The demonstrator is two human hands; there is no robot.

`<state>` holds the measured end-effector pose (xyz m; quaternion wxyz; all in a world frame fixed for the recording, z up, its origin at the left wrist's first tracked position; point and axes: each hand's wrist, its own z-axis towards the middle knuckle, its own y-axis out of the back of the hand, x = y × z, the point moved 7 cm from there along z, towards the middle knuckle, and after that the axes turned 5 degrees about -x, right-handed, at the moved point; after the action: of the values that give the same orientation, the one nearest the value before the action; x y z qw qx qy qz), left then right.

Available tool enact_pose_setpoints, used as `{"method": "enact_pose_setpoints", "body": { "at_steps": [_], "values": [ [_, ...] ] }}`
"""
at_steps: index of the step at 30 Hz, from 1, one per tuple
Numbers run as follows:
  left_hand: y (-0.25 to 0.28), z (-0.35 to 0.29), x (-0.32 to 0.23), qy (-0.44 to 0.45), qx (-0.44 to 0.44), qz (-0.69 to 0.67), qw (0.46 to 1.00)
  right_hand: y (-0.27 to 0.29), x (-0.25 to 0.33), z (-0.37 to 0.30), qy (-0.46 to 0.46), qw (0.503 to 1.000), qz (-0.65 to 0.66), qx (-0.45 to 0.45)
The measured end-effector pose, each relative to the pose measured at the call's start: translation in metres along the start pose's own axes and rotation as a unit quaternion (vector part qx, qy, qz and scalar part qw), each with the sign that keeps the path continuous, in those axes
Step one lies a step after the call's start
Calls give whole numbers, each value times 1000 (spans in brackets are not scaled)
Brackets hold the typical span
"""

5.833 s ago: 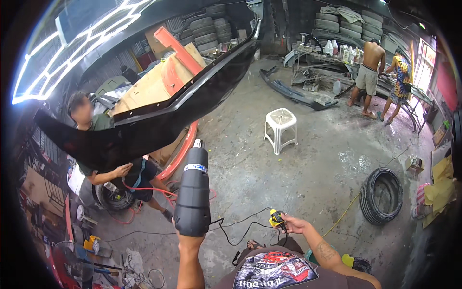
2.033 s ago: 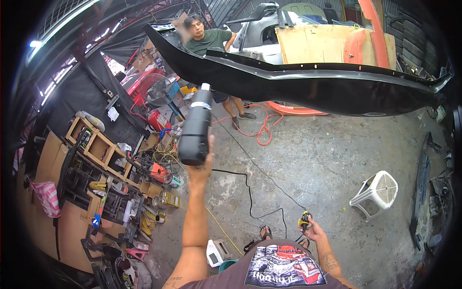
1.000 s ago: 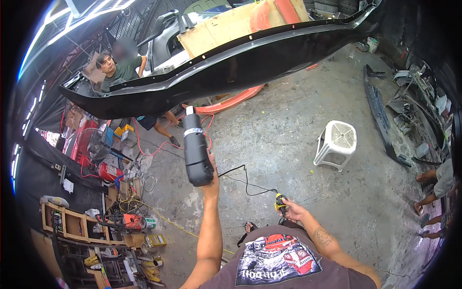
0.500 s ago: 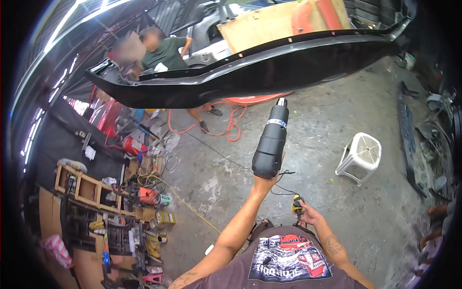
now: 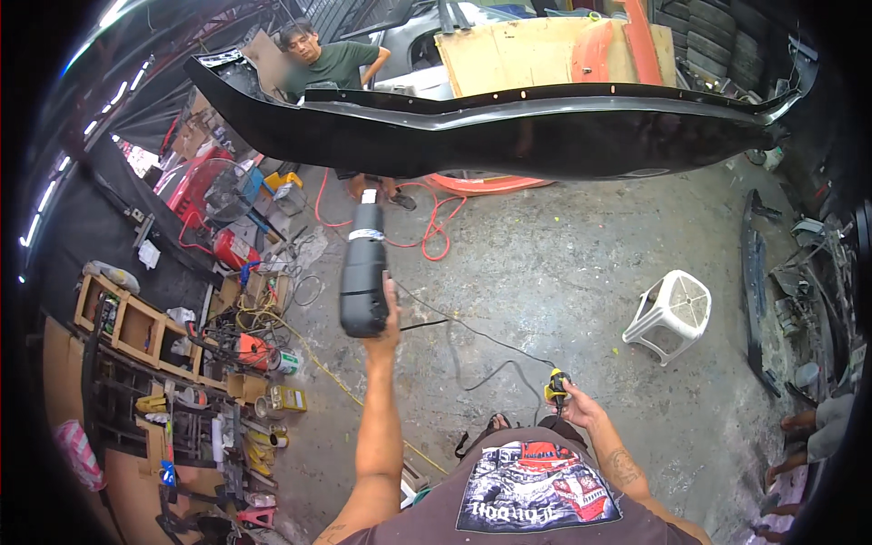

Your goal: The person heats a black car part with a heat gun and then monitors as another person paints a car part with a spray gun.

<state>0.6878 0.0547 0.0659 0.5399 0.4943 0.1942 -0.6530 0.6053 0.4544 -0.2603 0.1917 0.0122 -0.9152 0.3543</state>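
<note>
Held out in front, a black heat gun (image 5: pixel 364 277) with a bare metal nozzle points away from me. My left hand (image 5: pixel 388 329) is wrapped round its handle, most of which the body hides. Low by my waist, my right hand (image 5: pixel 582 406) grips a yellow-and-black cord connector (image 5: pixel 556 387). A black cord (image 5: pixel 490 378) loops over the floor near it. Beyond the nozzle, a long glossy black car bumper (image 5: pixel 509 145) is raised across the view. The nozzle tip appears just below the bumper's lower edge; whether they touch, I cannot tell.
A white plastic stool (image 5: pixel 670 313) stands at right. Red hose (image 5: pixel 438 241) coils on the floor beyond, near a person in a green shirt (image 5: pixel 350 68). Wooden shelving (image 5: pixel 136 320), cans and a red fire extinguisher (image 5: pixel 234 247) crowd the left. Dark car parts (image 5: pixel 761 291) lie far right.
My left hand has swung the heat gun to the left, and it now points more straight ahead. My right hand has stayed nearly in place with the connector.
</note>
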Motion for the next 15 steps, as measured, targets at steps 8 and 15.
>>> {"method": "enact_pose_setpoints", "body": {
  "at_steps": [8, 15],
  "values": [
    [31, 13, 18, -94, -95, -95, 986, -15, -10, -8, 10, 999, -31, -21],
    [-57, -2, 14, -58, 5, -74, 996, -13, -11, -23, 22, 998, -37, -47]
  ]
}}
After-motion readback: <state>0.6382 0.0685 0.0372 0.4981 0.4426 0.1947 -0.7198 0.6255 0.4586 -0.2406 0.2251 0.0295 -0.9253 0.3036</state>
